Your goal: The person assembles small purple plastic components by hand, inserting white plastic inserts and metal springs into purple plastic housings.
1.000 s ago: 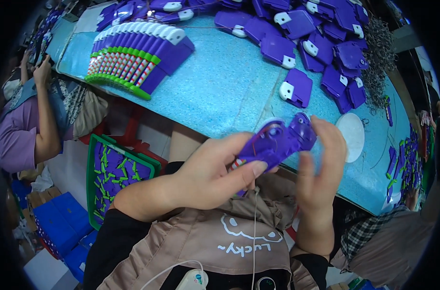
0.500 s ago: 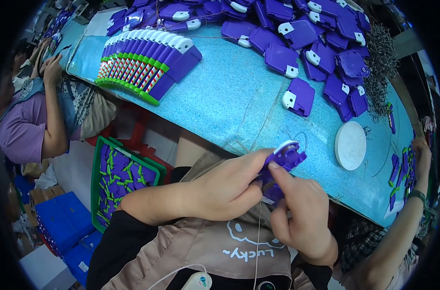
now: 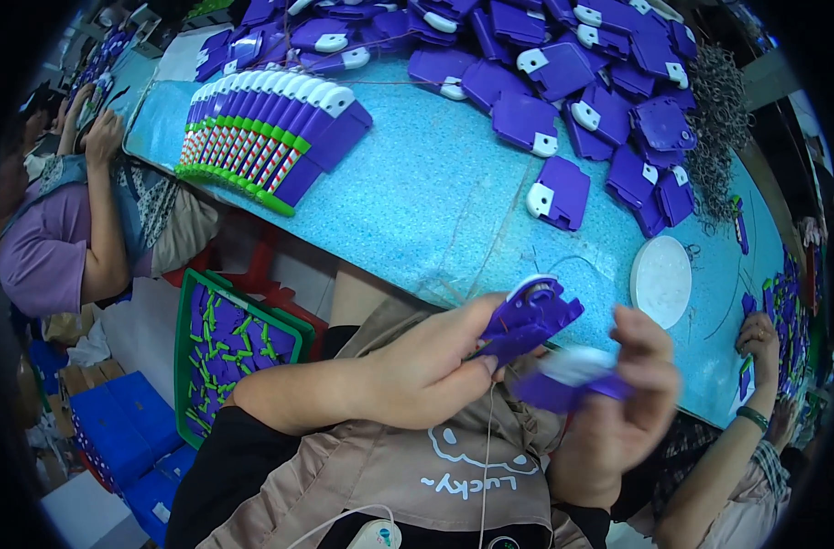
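My left hand point(image 3: 426, 371) is closed on a purple plastic shell point(image 3: 536, 318). The shell's hollow inner side with molded parts shows, along with a white rim at its upper end. A thin dark wire loop curves up from near that end. To the right, my right hand point(image 3: 623, 412) grips a purple-and-white plastic cover point(image 3: 568, 380), both smeared by motion. The cover is apart from the shell or only overlaps it in view; I cannot tell if they touch. Both hands are above my lap at the table's near edge.
On the blue table point(image 3: 417, 192) lie a fanned row of purple, green and striped pieces point(image 3: 261, 137), a heap of purple-and-white covers point(image 3: 563, 73), tangled metal wire pieces point(image 3: 717, 128) and a white round dish point(image 3: 661, 282). A green crate point(image 3: 305, 343) stands at left. People point(image 3: 55, 247) work on both sides.
My right hand has moved right, away from the shell, with the cover in its fingers. The left hand's shell now shows more of its inside. At right, a co-worker's hand has come lower.
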Action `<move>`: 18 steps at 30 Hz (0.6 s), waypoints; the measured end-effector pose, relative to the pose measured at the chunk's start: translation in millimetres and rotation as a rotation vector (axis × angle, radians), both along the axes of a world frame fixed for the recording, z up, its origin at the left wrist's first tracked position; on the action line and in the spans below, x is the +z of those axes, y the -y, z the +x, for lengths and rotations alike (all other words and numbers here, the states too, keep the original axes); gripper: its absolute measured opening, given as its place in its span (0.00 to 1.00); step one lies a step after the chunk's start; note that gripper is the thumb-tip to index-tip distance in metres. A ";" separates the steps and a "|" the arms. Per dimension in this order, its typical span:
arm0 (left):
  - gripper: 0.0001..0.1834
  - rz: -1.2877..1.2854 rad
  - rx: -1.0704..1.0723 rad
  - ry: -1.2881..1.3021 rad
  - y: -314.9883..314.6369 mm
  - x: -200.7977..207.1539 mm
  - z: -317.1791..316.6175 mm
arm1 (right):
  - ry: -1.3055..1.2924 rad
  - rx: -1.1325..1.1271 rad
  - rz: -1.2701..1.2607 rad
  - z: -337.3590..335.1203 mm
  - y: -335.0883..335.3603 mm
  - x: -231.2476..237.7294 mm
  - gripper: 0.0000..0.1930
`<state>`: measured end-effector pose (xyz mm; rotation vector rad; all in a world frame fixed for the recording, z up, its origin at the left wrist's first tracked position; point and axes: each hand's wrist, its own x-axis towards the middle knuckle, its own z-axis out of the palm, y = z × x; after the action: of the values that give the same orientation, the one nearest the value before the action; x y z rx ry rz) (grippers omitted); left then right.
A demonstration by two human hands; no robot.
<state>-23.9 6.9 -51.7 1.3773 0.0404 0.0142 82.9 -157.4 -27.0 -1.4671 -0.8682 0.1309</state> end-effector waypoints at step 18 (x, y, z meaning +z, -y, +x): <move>0.16 0.379 0.344 0.313 -8.4 10.4 9.0 | 0.031 0.174 -0.121 6.8 -21.9 -18.6 0.14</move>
<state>-15.0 15.3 -41.3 1.7169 0.0123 0.5478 89.7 -135.5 -45.6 -1.5072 -1.0279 0.2949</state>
